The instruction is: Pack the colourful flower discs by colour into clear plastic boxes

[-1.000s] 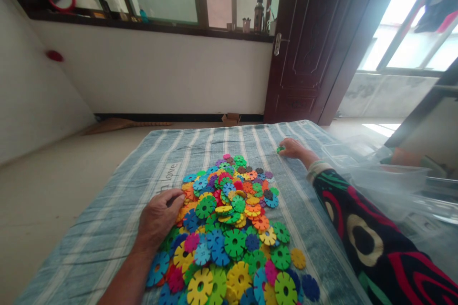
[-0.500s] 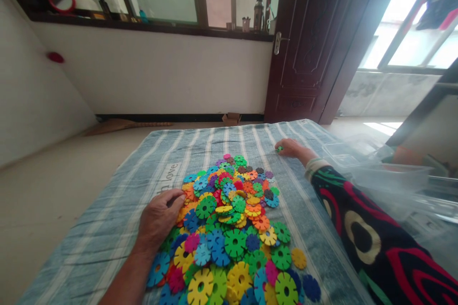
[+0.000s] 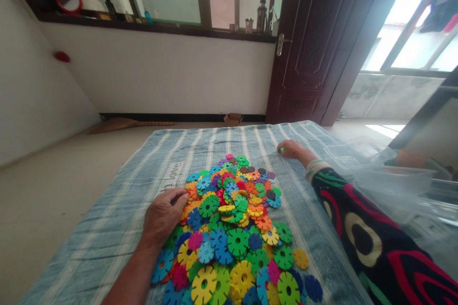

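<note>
A heap of colourful notched plastic discs [image 3: 238,242] lies on a blue-and-white striped cloth [image 3: 118,228]. At the heap's left edge rests my left hand [image 3: 165,214], its thumb and forefinger apart and their tips against the orange discs; the other fingers are largely hidden. I see nothing held in it. My right hand [image 3: 291,149] is stretched out over the far right part of the cloth, beyond the heap. Its fingers are closed on a small green disc [image 3: 282,150], mostly covered by them.
Clear plastic containers [image 3: 397,171] stand right of my right forearm. A dark blue disc [image 3: 314,288] lies at the heap's lower right edge. Beyond the cloth are a small cardboard box [image 3: 233,119] on the floor and a dark red door [image 3: 304,52].
The whole view has shifted slightly, so things appear a little further right. My right hand still has the green disc, with its fingers a bit more closed over it. My left hand stays at the heap.
</note>
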`<state>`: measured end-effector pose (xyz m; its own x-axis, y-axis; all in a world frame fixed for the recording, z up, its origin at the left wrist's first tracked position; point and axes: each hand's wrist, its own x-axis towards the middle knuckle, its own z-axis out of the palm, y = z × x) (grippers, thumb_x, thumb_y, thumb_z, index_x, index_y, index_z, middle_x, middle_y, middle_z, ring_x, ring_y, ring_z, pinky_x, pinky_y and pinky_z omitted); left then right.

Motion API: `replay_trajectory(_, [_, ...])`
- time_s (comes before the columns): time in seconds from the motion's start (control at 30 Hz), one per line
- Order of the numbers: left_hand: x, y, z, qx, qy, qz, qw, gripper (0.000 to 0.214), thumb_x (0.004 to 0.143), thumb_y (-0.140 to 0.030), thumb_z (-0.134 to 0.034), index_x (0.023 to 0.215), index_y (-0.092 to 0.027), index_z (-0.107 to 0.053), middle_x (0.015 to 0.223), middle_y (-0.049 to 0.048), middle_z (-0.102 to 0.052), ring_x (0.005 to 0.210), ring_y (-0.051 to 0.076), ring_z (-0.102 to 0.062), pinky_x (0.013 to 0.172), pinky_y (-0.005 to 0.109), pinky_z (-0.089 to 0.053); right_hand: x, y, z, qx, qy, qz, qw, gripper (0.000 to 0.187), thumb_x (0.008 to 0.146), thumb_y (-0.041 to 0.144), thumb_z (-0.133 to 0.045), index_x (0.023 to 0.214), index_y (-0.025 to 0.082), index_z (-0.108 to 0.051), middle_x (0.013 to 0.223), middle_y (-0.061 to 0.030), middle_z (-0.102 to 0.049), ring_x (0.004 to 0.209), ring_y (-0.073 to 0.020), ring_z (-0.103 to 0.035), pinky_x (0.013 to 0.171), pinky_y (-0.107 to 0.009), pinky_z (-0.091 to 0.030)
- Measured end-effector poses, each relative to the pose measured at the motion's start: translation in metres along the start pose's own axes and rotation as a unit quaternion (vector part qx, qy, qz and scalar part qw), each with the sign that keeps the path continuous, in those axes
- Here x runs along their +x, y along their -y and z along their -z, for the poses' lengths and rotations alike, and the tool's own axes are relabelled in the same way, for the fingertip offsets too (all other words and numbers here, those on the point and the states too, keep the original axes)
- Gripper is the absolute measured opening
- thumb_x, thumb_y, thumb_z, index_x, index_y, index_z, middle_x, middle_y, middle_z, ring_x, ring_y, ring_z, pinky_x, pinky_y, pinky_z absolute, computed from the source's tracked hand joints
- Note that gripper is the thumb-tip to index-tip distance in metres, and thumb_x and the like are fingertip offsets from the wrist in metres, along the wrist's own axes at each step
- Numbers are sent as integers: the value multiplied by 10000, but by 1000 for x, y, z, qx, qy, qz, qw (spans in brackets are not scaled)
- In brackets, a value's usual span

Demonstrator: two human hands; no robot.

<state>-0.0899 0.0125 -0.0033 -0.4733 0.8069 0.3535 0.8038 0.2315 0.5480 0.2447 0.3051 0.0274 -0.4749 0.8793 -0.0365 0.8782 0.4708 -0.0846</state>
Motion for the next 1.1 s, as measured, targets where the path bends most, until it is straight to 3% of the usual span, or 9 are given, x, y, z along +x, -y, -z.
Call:
replay_trajectory(0.3, [0,0,-2,-5,-2,4,1000,328,723,-469,-493,790,-233,-710,939,38,-750,909,241,-684,878,313,-510,-3,9,4,0,-27,9,1000,324,769,151,-587,1039,234,-746,1111,-118,-676,1062,-296,-597,932,-416,-419])
replay_trajectory(0.43, [0,0,0,3,2,7,1000,321,724,-472,-488,783,-240,-703,928,35,-748,900,247,-683,869,324,-512,-4,43,6,27,-57,97,993,355,812,203,-604,1152,244,-699,1188,-110,-643,1091,-271,-581,955,-391,-414])
replay_trajectory(0.57, [0,-1,0,-2,2,12,1000,316,722,-474,-486,785,-249,-700,931,29,-748,902,247,-684,871,328,-512,-2,90,3,72,-41,212,974,455,756,185,-671,1196,300,-665,1180,-36,-668,1028,-205,-615,892,-298,-451])
replay_trajectory(0.73, [0,-4,0,-5,10,22,1000,340,705,-481,-487,788,-232,-704,953,46,-745,930,250,-678,886,322,-499,-4,128,-4,103,-23,286,953,442,719,171,-663,1144,287,-697,1085,-28,-714,938,-199,-648,777,-253,-469])
replay_trajectory(0.97, [-1,-7,2,1,9,14,1000,340,727,-469,-466,790,-233,-703,921,37,-748,893,232,-676,850,301,-496,-23,133,-13,130,-45,300,944,343,775,173,-618,1098,232,-719,1087,-66,-706,954,-215,-647,813,-278,-459])
replay_trajectory(1.1, [-1,-9,2,2,9,8,1000,336,734,-465,-461,786,-238,-704,902,26,-749,863,220,-677,814,287,-499,-48,131,-14,223,-89,283,928,290,788,182,-638,1063,220,-723,1060,-70,-700,941,-203,-644,828,-306,-465])
